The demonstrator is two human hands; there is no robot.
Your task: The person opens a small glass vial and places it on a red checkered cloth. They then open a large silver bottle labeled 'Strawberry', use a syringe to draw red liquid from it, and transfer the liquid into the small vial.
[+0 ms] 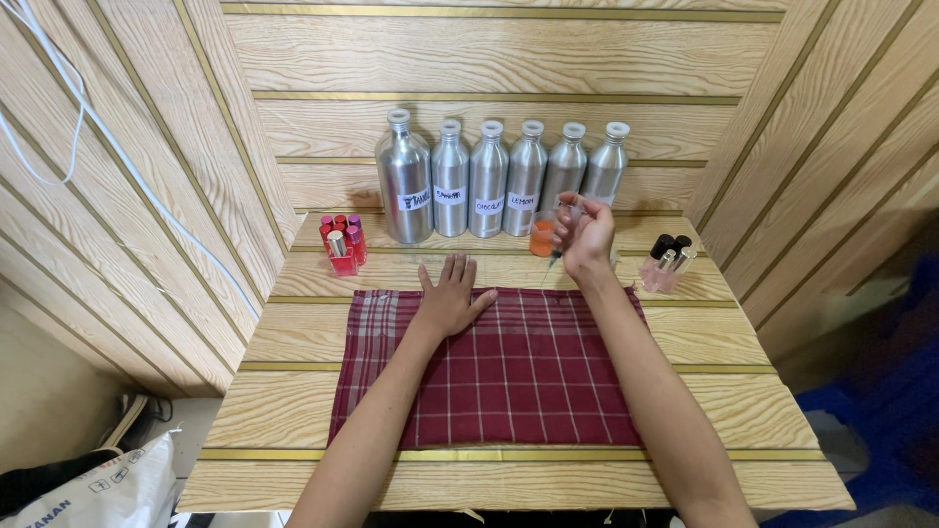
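Wood-slat table (293, 337) | six white-labelled aluminium bottles (507, 178) at back | your left hand (451, 296) spread flat on red plaid cloth (518, 376) | your right hand (584, 235) pinching syringe (558, 252) by orange-filled cup (542, 238)

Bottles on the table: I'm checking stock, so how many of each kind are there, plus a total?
Tall silver metal bottles along the back wall: 6
Small red bottles at the back left: about 5, bunched, so not certain
Small clear bottles with dark caps beside the right hand: about 3, partly overlapping
Total: about 14
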